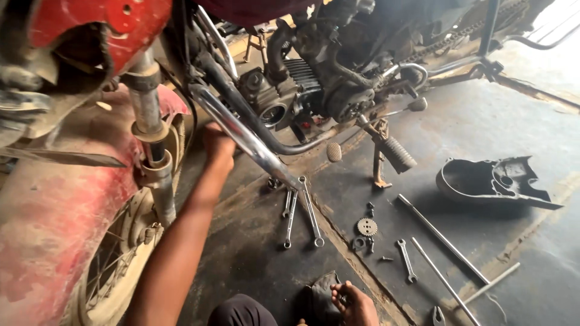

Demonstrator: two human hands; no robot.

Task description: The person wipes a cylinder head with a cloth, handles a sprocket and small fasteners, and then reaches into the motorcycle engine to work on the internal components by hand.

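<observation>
The left hand (217,147) reaches up under the red motorcycle (78,181), closed against the chrome exhaust pipe (241,134) just below the engine (290,90); whether its fingers grip anything cannot be told. The right hand (353,302) rests low by the knee, fingers curled on a dark rag (323,296). Spanners (302,211) (several) lie on the floor between them, a small sprocket (367,227) nearby.

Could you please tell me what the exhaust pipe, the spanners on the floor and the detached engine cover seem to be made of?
Exhaust pipe: apparently chromed steel, with bright mirror-like highlights. Spanners: bare polished steel by their silvery sheen. Engine cover: probably cast metal, dark and matt; grime leaves its finish uncertain.
</observation>
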